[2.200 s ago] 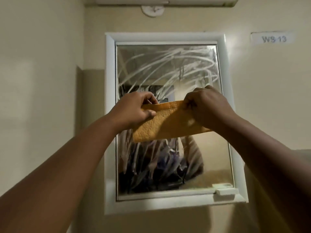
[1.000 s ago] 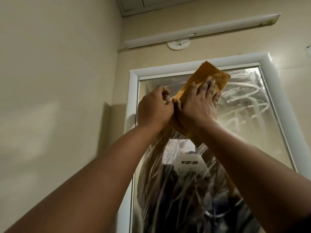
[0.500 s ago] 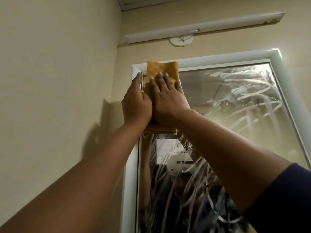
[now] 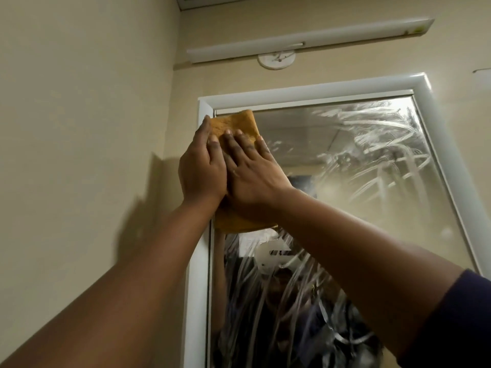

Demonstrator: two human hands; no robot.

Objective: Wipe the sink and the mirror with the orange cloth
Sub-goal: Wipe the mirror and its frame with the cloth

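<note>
**mop_head:** so where's the cloth at here?

**tilefan22:** Working near to far: two bare forearms come up from 7 and 5 o'clock, with a dark sleeve (image 4: 457,322) on the right one. Both hands meet just left of centre. The left hand (image 4: 202,168) and right hand (image 4: 252,176) lie side by side, touching, fingers straight and flat. Neither is gripping; they're pressing the orange cloth (image 4: 236,123) against the glass. It's folded into a pad that sits in the mirror's (image 4: 345,168) top-left corner, around 11 o'clock of the glass. Its upper edge is right under the white frame (image 4: 318,88) and its lower edge pokes out below the wrists.

**mop_head:** how's it gonna behave?

**tilefan22:** My guess is soft, light and floppy. It only stays up because the palms pin it there, so if the pressure eases I'd expect it to slide or drop. I'd say flat palms over the middle of the pad is the right hold, since pinching an edge would let the fold open. The glass looks slick with white soapy streaks (image 4: 372,144), thickest at 1 to 2 o'clock, so expect it to glide easily. Press evenly, though, because it's a mirror.

**mop_head:** much left?

**tilefan22:** I'd say so, there's streaking over most of the glass. The sink isn't in view. Further back, a tube light (image 4: 305,41) and a round wall fitting (image 4: 276,61) sit at 12 o'clock above the frame.
</note>
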